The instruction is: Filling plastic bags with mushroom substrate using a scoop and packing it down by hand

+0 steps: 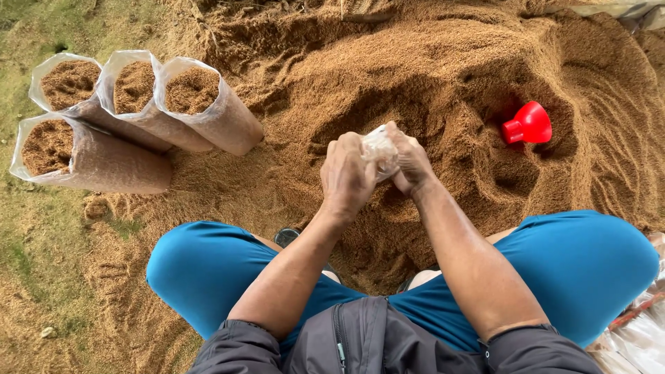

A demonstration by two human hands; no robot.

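My left hand (346, 173) and my right hand (410, 161) are pressed together over a big heap of brown sawdust (415, 76). Both grip a small crumpled clear plastic bag (381, 149) between them. The bag shows only partly above my fingers. I squat with blue-clad knees on either side of my arms.
Several clear plastic bags filled with sawdust (187, 104) stand upright in a cluster at the left, on grassy ground (34, 242). A red funnel (528, 125) lies in a hollow of the heap to the right. Plastic sheeting (637, 339) shows at the lower right.
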